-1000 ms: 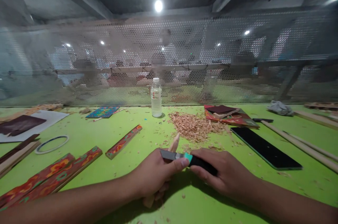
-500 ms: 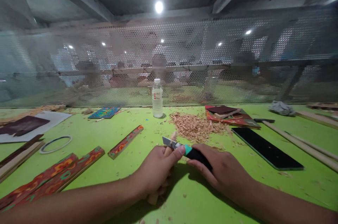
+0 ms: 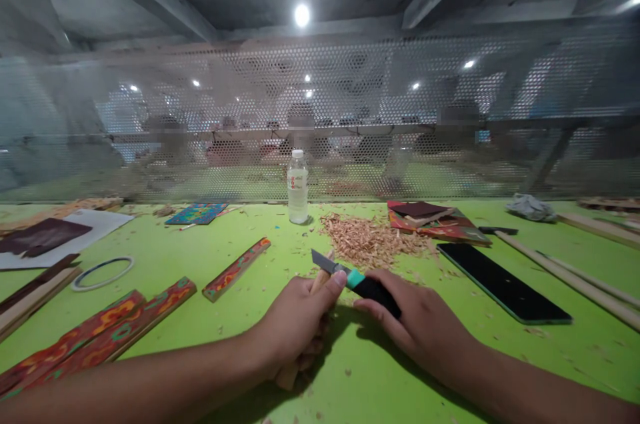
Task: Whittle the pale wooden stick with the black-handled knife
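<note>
My left hand (image 3: 303,321) is wrapped round a light wooden stick (image 3: 319,282), whose top end rises above the fist and whose lower end shows beneath it. A black and teal utility knife (image 3: 373,291) is gripped in my right hand (image 3: 420,317). Its blade lies across the upper part of the stick and points up and left. My left thumb presses on the knife near the base of the blade. Just beyond the hands, a pile of wood shavings (image 3: 370,241) lies on the green table (image 3: 380,377).
A water bottle (image 3: 298,187) stands behind the hands. To the right lie a black phone (image 3: 503,284), long wooden sticks and a crumpled cloth (image 3: 531,207). Painted wooden strips (image 3: 237,269) and a tape ring (image 3: 103,273) are at left. A perforated screen (image 3: 240,164) crosses the back, people behind it.
The knife blade has shifted slightly up and to the right along the stick, and its tip is tilted higher. Both hands keep their hold.
</note>
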`<state>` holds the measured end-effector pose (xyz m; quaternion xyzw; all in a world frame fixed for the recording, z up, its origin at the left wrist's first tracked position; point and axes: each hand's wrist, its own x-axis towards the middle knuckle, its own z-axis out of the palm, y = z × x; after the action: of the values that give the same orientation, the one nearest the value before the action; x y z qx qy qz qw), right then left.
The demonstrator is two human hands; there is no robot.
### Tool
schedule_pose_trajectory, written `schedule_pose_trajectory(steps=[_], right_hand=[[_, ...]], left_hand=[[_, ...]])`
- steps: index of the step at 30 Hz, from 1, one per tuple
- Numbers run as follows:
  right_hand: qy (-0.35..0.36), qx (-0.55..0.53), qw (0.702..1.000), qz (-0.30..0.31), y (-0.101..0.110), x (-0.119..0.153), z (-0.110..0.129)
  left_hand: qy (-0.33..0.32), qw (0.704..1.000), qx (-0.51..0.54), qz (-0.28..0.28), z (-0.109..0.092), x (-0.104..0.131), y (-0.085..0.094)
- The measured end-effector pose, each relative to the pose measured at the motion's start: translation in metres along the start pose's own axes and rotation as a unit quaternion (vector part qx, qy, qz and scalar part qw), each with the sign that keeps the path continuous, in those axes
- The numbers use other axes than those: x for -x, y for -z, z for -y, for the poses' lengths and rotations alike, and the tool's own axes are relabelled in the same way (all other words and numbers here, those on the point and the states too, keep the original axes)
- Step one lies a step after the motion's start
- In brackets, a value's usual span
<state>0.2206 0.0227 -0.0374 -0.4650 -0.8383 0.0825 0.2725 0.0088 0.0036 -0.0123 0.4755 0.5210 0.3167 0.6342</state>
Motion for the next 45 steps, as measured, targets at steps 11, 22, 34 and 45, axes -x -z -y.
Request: schedule_pose_trajectory(steps=[11,22,34,45], right_hand=[[-0.009,-0.069,0.997,0.019,0.012,-0.005,0.002],[0.038,-0.084,0.995,0.043,0.011,-0.004,0.002],[-0.008,-0.045,0.999,0.017,0.004,0.002,0.005],[-0.017,-0.076,0.997,0.029,0.011,-0.005,0.006]], left_hand=[[-0.011,1.0,-0.001,0.02,-0.002,0.0,0.006],[-0.02,0.998,-0.019,0.064,0.002,0.002,0.006],[-0.026,1.0,-0.005,0.015,0.003,-0.002,0.002],[-0.022,0.999,0.002,0.033,0.003,0.0,0.007]])
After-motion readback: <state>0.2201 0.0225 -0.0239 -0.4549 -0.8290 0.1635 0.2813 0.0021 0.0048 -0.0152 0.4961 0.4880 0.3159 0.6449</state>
